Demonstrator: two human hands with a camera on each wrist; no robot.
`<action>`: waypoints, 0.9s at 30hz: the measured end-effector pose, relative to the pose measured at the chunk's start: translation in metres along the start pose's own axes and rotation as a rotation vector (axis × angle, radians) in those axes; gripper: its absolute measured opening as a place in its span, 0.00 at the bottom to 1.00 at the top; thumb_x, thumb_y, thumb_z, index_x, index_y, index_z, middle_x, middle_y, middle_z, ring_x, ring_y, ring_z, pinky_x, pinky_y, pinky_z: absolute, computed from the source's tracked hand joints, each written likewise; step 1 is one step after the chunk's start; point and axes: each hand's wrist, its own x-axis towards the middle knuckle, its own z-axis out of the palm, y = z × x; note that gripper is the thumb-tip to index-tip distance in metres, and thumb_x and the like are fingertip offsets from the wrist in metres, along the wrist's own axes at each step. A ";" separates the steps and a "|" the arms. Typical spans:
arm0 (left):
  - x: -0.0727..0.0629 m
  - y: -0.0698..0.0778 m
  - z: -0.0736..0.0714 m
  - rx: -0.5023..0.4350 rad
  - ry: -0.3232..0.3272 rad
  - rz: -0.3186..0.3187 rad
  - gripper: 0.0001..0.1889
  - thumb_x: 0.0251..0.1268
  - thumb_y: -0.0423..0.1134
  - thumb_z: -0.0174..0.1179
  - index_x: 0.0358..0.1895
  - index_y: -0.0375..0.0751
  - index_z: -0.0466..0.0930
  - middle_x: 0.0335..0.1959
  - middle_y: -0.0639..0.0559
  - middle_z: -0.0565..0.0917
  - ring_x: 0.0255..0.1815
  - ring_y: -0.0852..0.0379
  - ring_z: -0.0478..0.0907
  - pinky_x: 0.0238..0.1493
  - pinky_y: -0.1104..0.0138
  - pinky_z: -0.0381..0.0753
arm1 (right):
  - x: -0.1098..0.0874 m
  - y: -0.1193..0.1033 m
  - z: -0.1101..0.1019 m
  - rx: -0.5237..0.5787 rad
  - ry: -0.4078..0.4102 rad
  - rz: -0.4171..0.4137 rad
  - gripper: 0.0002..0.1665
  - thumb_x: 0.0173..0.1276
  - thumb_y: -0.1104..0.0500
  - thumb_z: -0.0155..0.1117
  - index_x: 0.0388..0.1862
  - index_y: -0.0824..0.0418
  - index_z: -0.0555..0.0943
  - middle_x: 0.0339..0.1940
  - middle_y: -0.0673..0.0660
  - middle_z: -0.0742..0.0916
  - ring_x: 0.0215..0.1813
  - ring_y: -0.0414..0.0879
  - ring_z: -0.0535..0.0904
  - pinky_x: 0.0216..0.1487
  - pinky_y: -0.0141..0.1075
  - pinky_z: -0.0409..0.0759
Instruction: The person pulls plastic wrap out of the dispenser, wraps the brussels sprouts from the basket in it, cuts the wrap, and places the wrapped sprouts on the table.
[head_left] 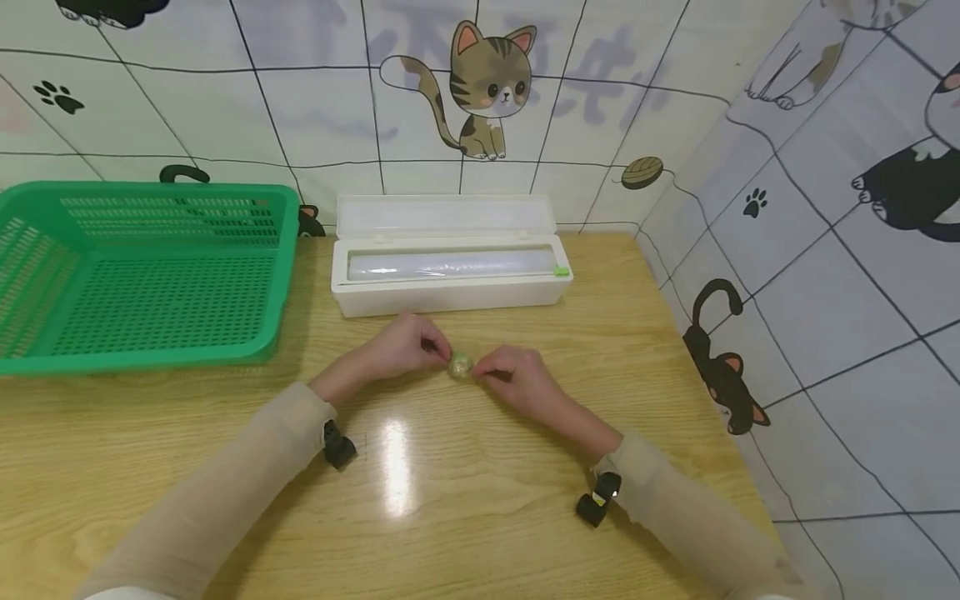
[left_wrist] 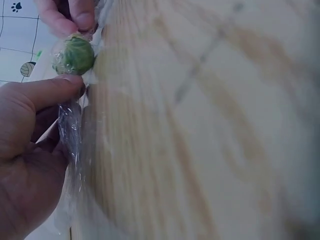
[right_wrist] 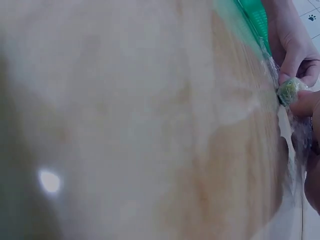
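Note:
A small green Brussels sprout lies on the table with clear plastic wrap around it. In the head view my left hand is at its left side, pinching the wrap between thumb and fingertips. From the right, my right hand pinches the wrap close against the sprout. Loose film trails below the left fingers in the left wrist view. The right wrist view shows both hands meeting at the sprout; part of the right hand is cut off by the frame edge.
Behind the hands stands a white wrap dispenser box, its lid raised, with a roll of film inside and a green slider. A green plastic basket sits at the left. Cat-patterned wall covering borders the wooden table at back and right.

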 end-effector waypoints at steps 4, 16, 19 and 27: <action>-0.002 0.003 0.000 0.031 -0.008 0.020 0.08 0.55 0.23 0.72 0.29 0.42 0.91 0.32 0.56 0.88 0.38 0.58 0.82 0.45 0.65 0.84 | -0.008 -0.007 0.002 0.061 -0.006 0.043 0.10 0.60 0.74 0.74 0.38 0.63 0.90 0.40 0.56 0.91 0.45 0.50 0.88 0.50 0.36 0.86; 0.000 0.007 -0.004 -0.109 -0.162 0.023 0.11 0.55 0.20 0.67 0.30 0.41 0.89 0.34 0.55 0.85 0.41 0.55 0.81 0.48 0.65 0.85 | -0.024 -0.035 0.017 0.109 -0.052 0.014 0.11 0.62 0.74 0.73 0.43 0.65 0.90 0.43 0.57 0.91 0.47 0.49 0.88 0.51 0.34 0.85; 0.001 0.012 -0.006 -0.099 -0.210 0.034 0.11 0.54 0.20 0.68 0.30 0.42 0.90 0.33 0.56 0.85 0.42 0.55 0.80 0.50 0.63 0.84 | -0.027 -0.041 0.018 0.100 -0.082 0.031 0.11 0.63 0.73 0.72 0.44 0.64 0.89 0.43 0.57 0.91 0.48 0.48 0.87 0.51 0.33 0.85; 0.006 0.017 -0.005 0.027 -0.247 0.095 0.11 0.52 0.23 0.70 0.29 0.46 0.91 0.31 0.62 0.85 0.43 0.57 0.77 0.53 0.58 0.76 | -0.033 -0.051 0.022 0.107 -0.110 0.074 0.13 0.64 0.72 0.70 0.47 0.65 0.88 0.43 0.58 0.90 0.45 0.46 0.86 0.48 0.30 0.85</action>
